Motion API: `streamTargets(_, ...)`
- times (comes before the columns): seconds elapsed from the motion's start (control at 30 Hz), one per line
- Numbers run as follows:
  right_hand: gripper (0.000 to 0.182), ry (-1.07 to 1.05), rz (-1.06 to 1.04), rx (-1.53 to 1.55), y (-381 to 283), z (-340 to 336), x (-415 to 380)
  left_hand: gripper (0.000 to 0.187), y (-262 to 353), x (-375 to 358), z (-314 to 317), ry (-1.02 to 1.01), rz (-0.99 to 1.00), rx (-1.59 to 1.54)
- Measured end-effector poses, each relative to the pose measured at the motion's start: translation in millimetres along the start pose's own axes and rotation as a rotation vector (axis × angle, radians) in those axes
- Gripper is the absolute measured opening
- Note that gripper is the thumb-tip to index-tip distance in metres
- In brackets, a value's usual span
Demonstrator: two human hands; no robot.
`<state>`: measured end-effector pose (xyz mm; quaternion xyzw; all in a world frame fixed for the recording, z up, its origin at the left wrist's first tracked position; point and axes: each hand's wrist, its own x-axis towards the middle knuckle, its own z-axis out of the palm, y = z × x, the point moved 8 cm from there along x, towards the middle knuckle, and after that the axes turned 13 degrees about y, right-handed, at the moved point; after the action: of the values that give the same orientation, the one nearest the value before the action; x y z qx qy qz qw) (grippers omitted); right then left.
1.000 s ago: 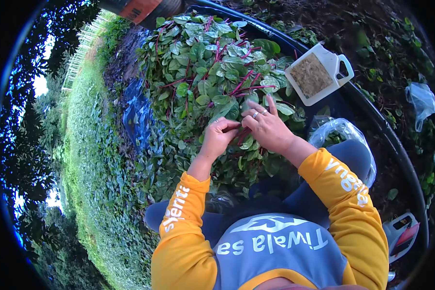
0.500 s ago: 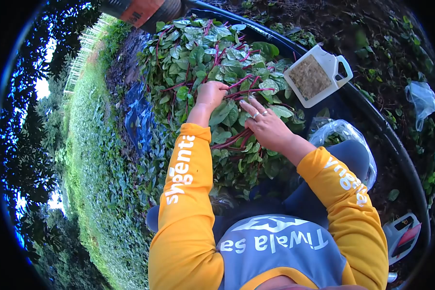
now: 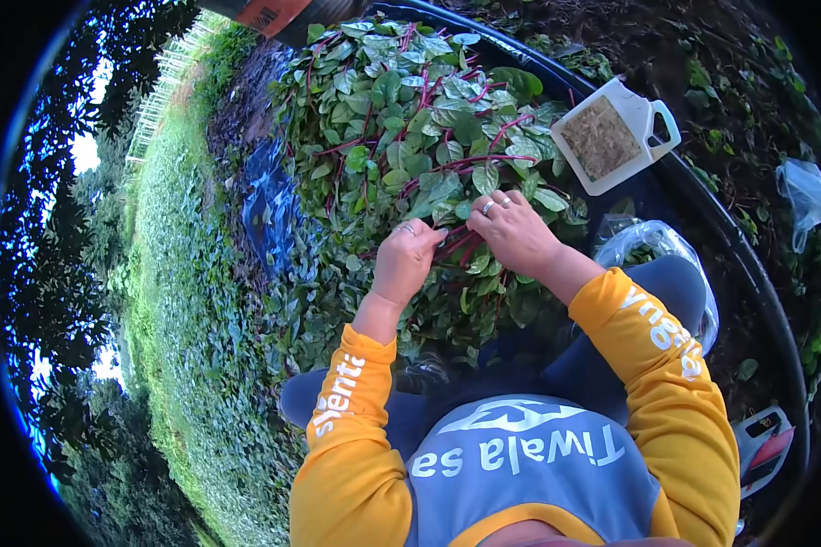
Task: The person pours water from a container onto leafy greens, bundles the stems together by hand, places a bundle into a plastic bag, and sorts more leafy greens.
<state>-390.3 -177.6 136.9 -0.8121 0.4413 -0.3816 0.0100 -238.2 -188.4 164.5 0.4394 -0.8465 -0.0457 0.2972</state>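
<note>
Black tub holds heap of leafy greens; cut-open white jug w/ brown granular fill sits on tub rim. Clear plastic bag w/ greens beside right knee. Red-stemmed bunch lies at heap's near edge: green leaves, magenta stems. Left hand & right hand both closed on bunch stems, 2 rings on right.
</note>
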Motion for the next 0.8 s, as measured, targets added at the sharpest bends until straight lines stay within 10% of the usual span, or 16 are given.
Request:
streamTargets(0.2,0.018,-0.126,-0.081,-0.028,-29.8,10.7,-14.5,0.012,-28.1,-23.7,-1.6,-0.146,-0.062,0.16)
streamTargets(0.33,0.014,-0.179,-0.093,0.019,-31.3,10.4,-20.3,0.032,-31.0,29.2,-26.1,0.271,0.187,0.59)
streamTargets(0.47,0.011,-0.18,-0.065,0.012,-19.8,10.1,-22.2,0.033,-38.4,97.9,60.2,0.095,0.186,-0.004)
streamTargets(0.57,0.011,-0.195,0.041,-0.036,1.4,14.4,-24.3,0.027,-30.4,116.6,112.7,-0.125,0.143,0.151)
streamTargets(0.8,0.015,0.062,0.154,-0.141,27.6,-16.6,-15.1,0.015,-23.1,104.1,79.0,-0.081,0.062,-0.028)
